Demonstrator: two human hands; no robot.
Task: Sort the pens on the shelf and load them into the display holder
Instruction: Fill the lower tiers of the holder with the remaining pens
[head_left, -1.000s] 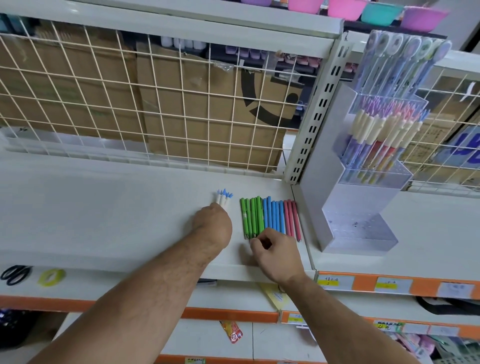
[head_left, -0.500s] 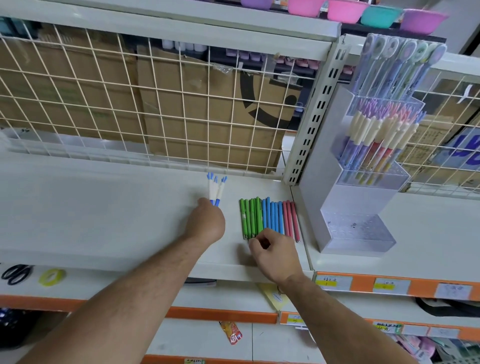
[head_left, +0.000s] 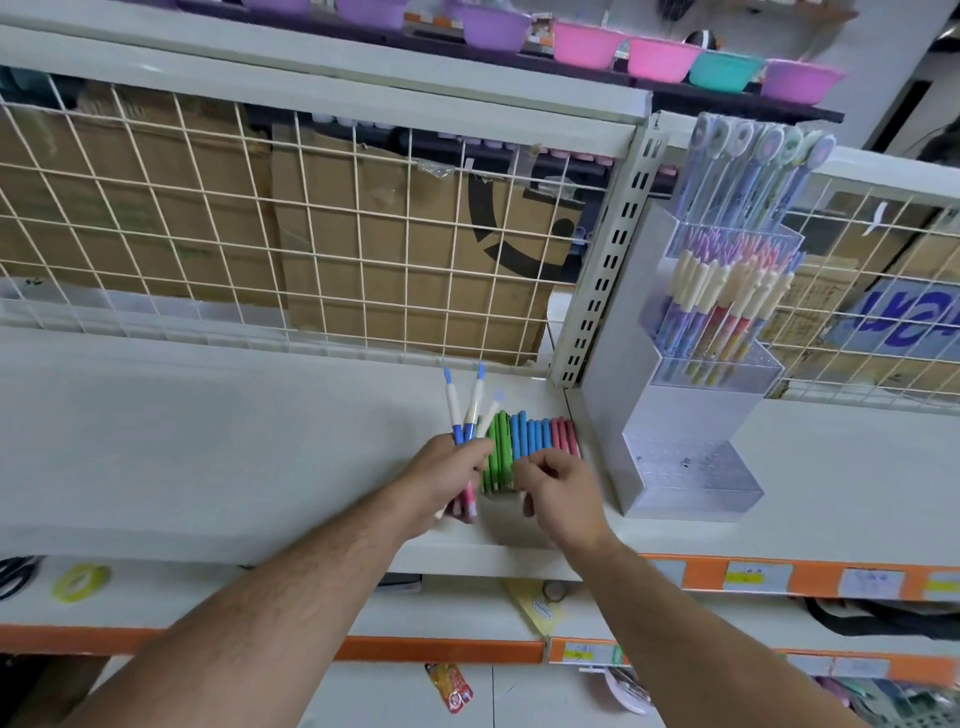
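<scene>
A row of green, blue and pink pens lies side by side on the white shelf. My left hand grips a small bunch of cream-and-blue pens lifted off the shelf, tips pointing up, with pink ends showing below the fist. My right hand rests with curled fingers on the near ends of the lying pens. The clear tiered display holder stands to the right; its upper tiers hold several pens, its lowest front tier holds none.
A wire grid with cardboard behind it backs the shelf. A perforated metal upright stands just left of the holder. Coloured bowls sit on the top shelf. Scissors and a tape roll lie on the lower shelf.
My left hand has lifted its bunch of cream-and-blue pens off the shelf and brought it right, close to the green pens. My right hand stays at the near ends of the row.
</scene>
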